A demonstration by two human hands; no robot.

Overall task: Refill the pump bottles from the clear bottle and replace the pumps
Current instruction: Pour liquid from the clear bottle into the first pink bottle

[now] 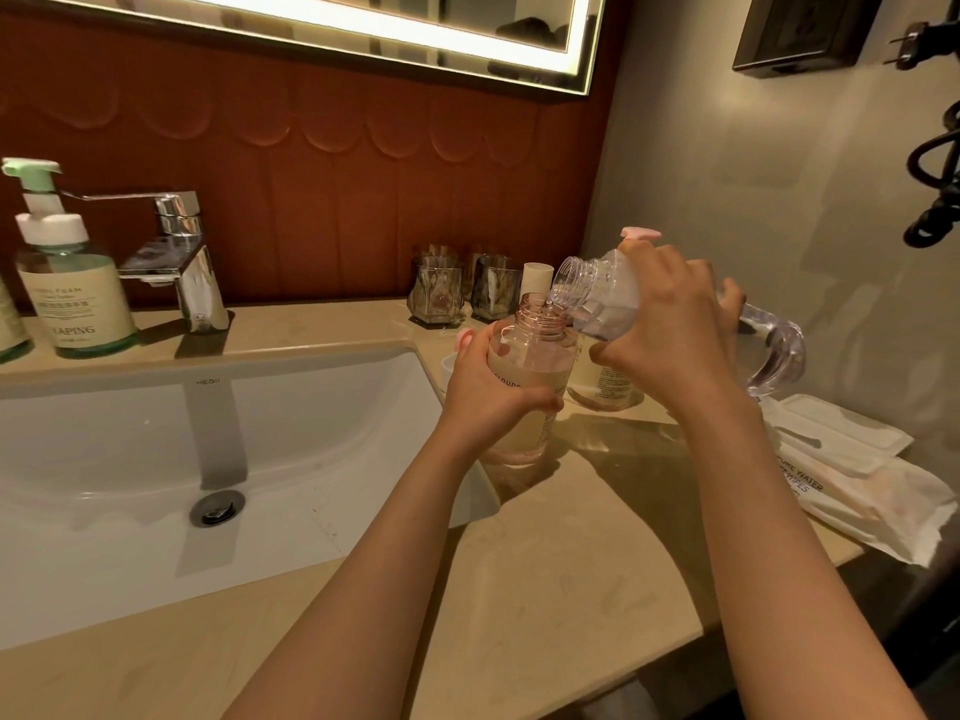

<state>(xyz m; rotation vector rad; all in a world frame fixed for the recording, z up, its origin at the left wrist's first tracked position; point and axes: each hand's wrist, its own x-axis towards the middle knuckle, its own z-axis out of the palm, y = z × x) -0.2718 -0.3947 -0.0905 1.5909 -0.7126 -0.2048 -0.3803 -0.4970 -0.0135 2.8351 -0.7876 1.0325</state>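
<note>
At the sink's (156, 433) 3 o'clock, the uncapped pump bottle (524, 376) is gripped by the left hand (488, 394), while the clear bottle (597, 298), clasped by the right hand (670, 330), is tilted over its neck from 2 o'clock.

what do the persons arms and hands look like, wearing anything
Both forearms are bare right down to the bottom of the frame: no sleeves and no gloves. The left hand and right hand show no rings on the parts in view, and neither wrist has a watch or bracelet.
</note>
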